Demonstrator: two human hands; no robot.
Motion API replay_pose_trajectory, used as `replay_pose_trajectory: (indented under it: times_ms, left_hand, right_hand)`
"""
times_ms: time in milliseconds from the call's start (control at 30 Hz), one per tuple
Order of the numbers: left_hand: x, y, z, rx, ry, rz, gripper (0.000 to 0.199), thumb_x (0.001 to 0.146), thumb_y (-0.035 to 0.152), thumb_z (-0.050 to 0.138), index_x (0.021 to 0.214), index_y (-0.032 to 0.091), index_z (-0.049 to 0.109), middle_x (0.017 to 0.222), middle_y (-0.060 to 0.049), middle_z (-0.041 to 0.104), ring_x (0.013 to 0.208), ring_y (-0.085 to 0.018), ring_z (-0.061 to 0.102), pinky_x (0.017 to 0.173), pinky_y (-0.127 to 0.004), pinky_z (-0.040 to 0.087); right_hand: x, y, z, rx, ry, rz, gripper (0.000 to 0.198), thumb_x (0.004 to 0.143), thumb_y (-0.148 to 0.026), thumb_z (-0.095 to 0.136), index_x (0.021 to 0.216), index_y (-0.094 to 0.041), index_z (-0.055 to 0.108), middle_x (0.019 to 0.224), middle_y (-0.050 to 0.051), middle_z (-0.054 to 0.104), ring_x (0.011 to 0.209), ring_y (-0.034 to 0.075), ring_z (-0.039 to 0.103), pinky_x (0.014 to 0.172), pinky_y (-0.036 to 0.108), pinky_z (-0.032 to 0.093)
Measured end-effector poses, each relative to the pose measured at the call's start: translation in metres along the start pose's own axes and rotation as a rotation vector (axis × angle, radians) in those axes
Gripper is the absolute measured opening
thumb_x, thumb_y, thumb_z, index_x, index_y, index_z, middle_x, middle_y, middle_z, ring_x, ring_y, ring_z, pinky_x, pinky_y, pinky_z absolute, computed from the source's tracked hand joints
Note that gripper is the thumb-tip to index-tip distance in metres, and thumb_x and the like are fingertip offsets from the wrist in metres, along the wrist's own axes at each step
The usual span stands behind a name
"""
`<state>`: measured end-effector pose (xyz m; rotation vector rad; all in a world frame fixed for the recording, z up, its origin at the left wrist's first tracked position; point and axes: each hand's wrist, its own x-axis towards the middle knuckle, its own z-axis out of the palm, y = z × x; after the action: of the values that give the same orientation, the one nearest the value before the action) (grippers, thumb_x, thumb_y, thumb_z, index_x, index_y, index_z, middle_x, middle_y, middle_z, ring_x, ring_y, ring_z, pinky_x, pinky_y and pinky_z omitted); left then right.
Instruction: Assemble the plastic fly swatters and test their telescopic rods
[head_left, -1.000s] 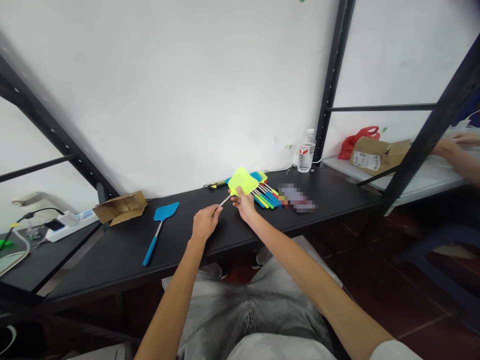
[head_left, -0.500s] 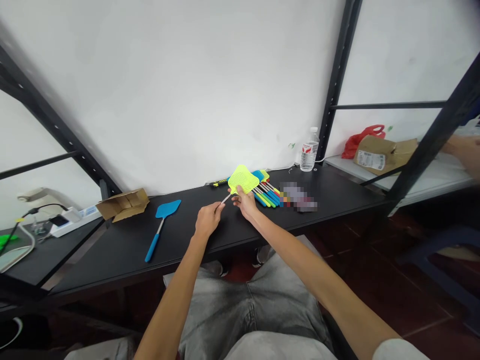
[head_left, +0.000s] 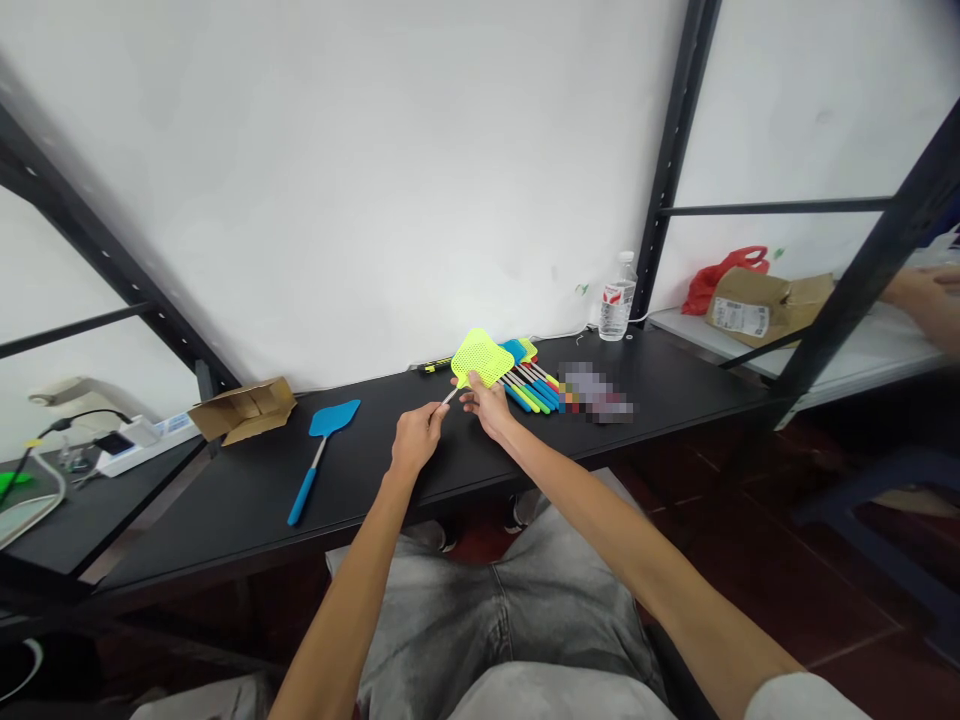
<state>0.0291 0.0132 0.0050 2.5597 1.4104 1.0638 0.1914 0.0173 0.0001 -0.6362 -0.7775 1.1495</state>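
A yellow-green fly swatter [head_left: 481,357] is held above the black table between both hands. My left hand [head_left: 417,437] is closed around its thin metal shaft; any grip part there is hidden in the fist. My right hand [head_left: 487,405] pinches the swatter at the neck, below its perforated head, with the thumb on top. Just right of and behind my right hand lies a row of several fly swatters [head_left: 535,390] with blue, green and red handles. Apart from these, a blue fly swatter [head_left: 322,450] lies to the left, its handle toward the front edge.
An open cardboard box [head_left: 251,410] stands at the left by a power strip [head_left: 150,443]. A water bottle [head_left: 617,297] stands at the back right. Beyond the rack post are another carton [head_left: 765,308], a red bag [head_left: 724,280] and another person's hand [head_left: 930,290].
The yellow-green swatter's head has shifted very slightly left, with both hands keeping their hold. At far right, the other person's hand has moved a little.
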Motion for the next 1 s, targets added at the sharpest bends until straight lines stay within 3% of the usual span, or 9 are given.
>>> replay_pose_trajectory:
  times_ms: [167, 367, 600, 733, 833, 900, 1000]
  left_hand:
    - [-0.002, 0.005, -0.006, 0.019, -0.088, -0.015, 0.045, 0.1, 0.048, 0.036, 0.103, 0.021, 0.072, 0.076, -0.004, 0.071, 0.071, -0.017, 0.065, 0.066, -0.024, 0.039]
    - [-0.023, 0.001, -0.023, 0.187, -0.095, -0.046, 0.037, 0.094, 0.048, 0.049, 0.117, 0.026, 0.068, 0.109, -0.006, 0.073, 0.094, -0.022, 0.067, 0.071, -0.026, 0.042]
    - [-0.033, 0.0, -0.031, 0.198, -0.089, 0.013, 0.033, 0.094, 0.045, 0.05, 0.096, 0.024, 0.074, 0.082, -0.003, 0.067, 0.074, -0.016, 0.061, 0.066, -0.025, 0.039]
    - [-0.029, 0.007, -0.021, 0.141, -0.088, 0.071, 0.036, 0.095, 0.043, 0.048, 0.088, 0.02, 0.074, 0.076, -0.004, 0.066, 0.069, -0.015, 0.058, 0.067, -0.026, 0.038]
    - [-0.022, 0.018, -0.009, 0.078, -0.055, 0.041, 0.036, 0.094, 0.043, 0.049, 0.087, 0.019, 0.075, 0.076, -0.005, 0.069, 0.067, -0.015, 0.06, 0.066, -0.026, 0.038]
    - [-0.014, 0.028, 0.0, 0.034, -0.031, -0.038, 0.036, 0.093, 0.043, 0.051, 0.089, 0.018, 0.077, 0.077, -0.006, 0.072, 0.068, -0.016, 0.063, 0.067, -0.026, 0.039]
    - [0.001, 0.044, 0.014, 0.01, -0.037, -0.124, 0.034, 0.092, 0.039, 0.051, 0.089, 0.018, 0.077, 0.079, -0.008, 0.075, 0.073, -0.019, 0.067, 0.068, -0.027, 0.04]
  right_hand:
    - [0.001, -0.001, 0.003, 0.041, 0.085, 0.011, 0.031, 0.082, -0.043, 0.071, 0.094, -0.015, 0.066, 0.089, 0.009, 0.077, 0.054, 0.008, 0.06, 0.045, 0.016, 0.045]
    - [0.005, -0.006, -0.002, 0.116, 0.21, -0.021, 0.029, 0.085, -0.043, 0.069, 0.096, -0.016, 0.066, 0.086, 0.007, 0.076, 0.051, 0.008, 0.058, 0.045, 0.017, 0.045]
    - [0.007, -0.005, -0.004, 0.14, 0.212, -0.025, 0.027, 0.085, -0.041, 0.069, 0.091, -0.015, 0.065, 0.084, 0.008, 0.076, 0.052, 0.008, 0.058, 0.044, 0.016, 0.045]
    - [0.008, -0.003, -0.005, 0.062, 0.173, -0.054, 0.026, 0.084, -0.04, 0.068, 0.095, -0.017, 0.065, 0.095, 0.007, 0.075, 0.055, 0.007, 0.06, 0.044, 0.016, 0.046]
    - [0.006, -0.002, -0.005, -0.076, 0.161, -0.128, 0.032, 0.085, -0.04, 0.065, 0.108, -0.018, 0.065, 0.107, 0.007, 0.072, 0.065, 0.01, 0.064, 0.046, 0.017, 0.047]
    - [0.001, -0.004, -0.004, -0.192, 0.162, -0.197, 0.043, 0.086, -0.041, 0.063, 0.123, -0.02, 0.061, 0.117, 0.008, 0.069, 0.076, 0.012, 0.066, 0.052, 0.018, 0.05]
    - [-0.01, -0.009, 0.0, -0.39, 0.169, -0.333, 0.048, 0.09, -0.039, 0.059, 0.135, -0.025, 0.055, 0.128, 0.007, 0.064, 0.087, 0.015, 0.064, 0.074, 0.024, 0.054]
